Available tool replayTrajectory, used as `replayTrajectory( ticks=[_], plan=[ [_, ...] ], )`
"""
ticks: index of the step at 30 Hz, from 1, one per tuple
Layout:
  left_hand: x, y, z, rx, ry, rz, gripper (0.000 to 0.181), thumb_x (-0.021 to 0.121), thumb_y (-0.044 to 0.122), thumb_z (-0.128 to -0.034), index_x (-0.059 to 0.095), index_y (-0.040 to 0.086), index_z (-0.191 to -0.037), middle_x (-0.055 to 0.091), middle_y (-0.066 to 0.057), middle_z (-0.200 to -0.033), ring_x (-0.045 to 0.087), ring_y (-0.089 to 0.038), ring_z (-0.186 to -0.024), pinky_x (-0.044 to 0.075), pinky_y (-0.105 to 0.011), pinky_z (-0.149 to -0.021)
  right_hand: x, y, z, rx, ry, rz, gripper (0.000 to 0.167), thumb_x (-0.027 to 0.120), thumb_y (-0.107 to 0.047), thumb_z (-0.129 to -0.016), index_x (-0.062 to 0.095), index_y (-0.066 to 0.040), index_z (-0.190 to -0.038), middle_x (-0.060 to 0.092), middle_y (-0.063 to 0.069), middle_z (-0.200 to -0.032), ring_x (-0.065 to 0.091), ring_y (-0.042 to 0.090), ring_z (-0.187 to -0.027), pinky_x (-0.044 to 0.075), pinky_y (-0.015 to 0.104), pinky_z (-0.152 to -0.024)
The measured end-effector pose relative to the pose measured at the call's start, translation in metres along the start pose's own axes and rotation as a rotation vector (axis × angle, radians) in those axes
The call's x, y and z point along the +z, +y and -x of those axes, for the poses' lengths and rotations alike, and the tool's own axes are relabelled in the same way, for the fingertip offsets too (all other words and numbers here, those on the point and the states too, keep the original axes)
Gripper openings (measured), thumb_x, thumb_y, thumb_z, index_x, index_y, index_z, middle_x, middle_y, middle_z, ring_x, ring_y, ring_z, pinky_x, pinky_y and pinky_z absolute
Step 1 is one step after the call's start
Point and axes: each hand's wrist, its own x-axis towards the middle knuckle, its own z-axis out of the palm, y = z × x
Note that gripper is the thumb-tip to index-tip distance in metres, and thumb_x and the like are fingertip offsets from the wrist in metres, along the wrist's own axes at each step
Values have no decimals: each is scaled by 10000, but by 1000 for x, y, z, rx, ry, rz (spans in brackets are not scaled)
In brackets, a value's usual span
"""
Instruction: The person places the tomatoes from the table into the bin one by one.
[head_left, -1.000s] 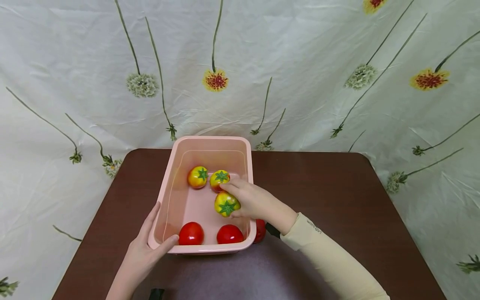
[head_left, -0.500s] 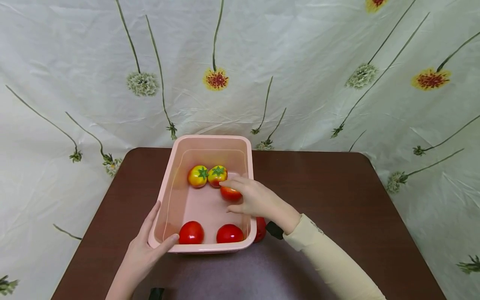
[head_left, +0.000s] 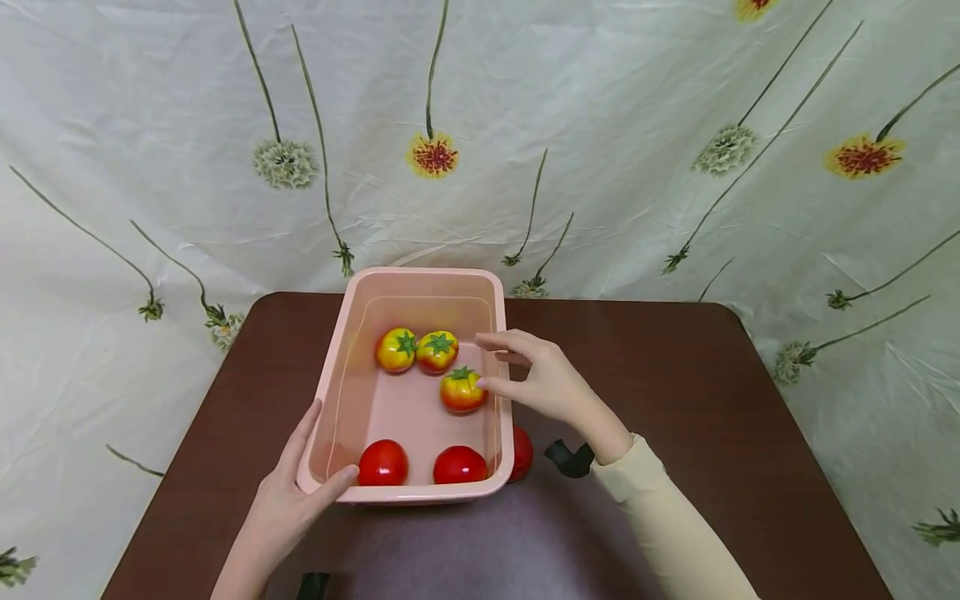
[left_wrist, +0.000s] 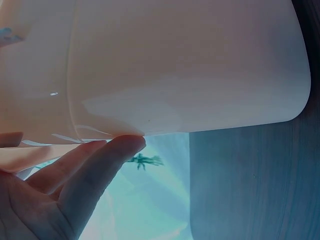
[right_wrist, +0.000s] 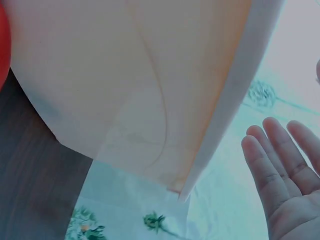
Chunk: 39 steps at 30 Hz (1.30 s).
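Observation:
My left hand [head_left: 288, 492] holds the near left corner of a pink plastic bin [head_left: 506, 417], thumb over the rim; in the left wrist view its fingers [left_wrist: 107, 172] touch the bin's wall. Spread and holding nothing, my right hand [head_left: 543, 379] hovers over the bin's right rim. Just left of its fingertips sits a yellow-red toy tomato [head_left: 462, 393] with a green star-shaped top. Two similar toy tomatoes, one left [head_left: 395, 350] and one right [head_left: 437, 352], stand together farther back. Two red tomatoes, left [head_left: 383, 463] and right [head_left: 460, 465], lie along the near wall.
Outside the bin, at its right side, a red round thing [head_left: 521, 454] is partly hidden. A small dark piece [head_left: 572, 458] shows by my right wrist, another [head_left: 312, 586] by the left. Behind the brown table [head_left: 660, 367] hangs a flower-patterned cloth [head_left: 615, 150].
My right hand has let go of the yellow-red toy tomato inside the bin and drawn up and right to the rim. The tomato now stands with its green top upward. My left hand stays put.

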Motion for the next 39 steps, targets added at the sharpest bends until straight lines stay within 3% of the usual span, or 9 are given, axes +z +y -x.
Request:
replayTrajectory(
  ticks=[8,13,18,28,34,39],
  plan=[
    [0,1,1,3,2,-3,956,696,477,-876,33,446,-1564,299,-210,-1578,395,-440,-1359,347,-713,-1037,-12,22,19,132,125,-185,454,713,-165,-908,593,-97,-1340,627,113,-1318,635,321,-1185,542,336,-954],
    [0,2,1,8,6,-6,956,697,471,-876,37,437,-1568,300,-215,-1577,393,-445,-1359,348,-714,-1035,-9,45,37,183,153,-225,436,696,-144,-918,592,-70,-1336,626,170,-1314,635,339,-1178,535,310,-961],
    [0,2,0,-2,-4,-9,967,692,478,-877,19,430,-1569,279,-213,-1586,376,-446,-1367,354,-717,-1027,-3,66,53,232,140,-218,446,697,-140,-917,584,-29,-1334,628,199,-1307,640,359,-1165,538,323,-960],
    [0,1,1,-13,-11,-8,965,689,486,-875,14,447,-1563,277,-211,-1587,375,-444,-1366,348,-725,-1026,11,81,69,293,69,-240,535,730,-140,-886,543,12,-1363,601,230,-1331,592,420,-1212,520,396,-993],
    [0,1,0,-12,-12,-4,970,691,484,-875,10,442,-1565,265,-207,-1593,375,-443,-1367,363,-712,-1024,30,94,78,311,-15,-166,581,762,-185,-863,543,31,-1355,595,208,-1343,594,376,-1224,486,470,-1026],
    [0,2,0,1,-4,-3,968,694,474,-874,19,434,-1568,265,-207,-1594,378,-444,-1368,365,-710,-1025,41,97,82,339,-35,-104,631,797,-211,-826,546,32,-1352,587,189,-1345,609,366,-1193,493,478,-1012]
  ],
)
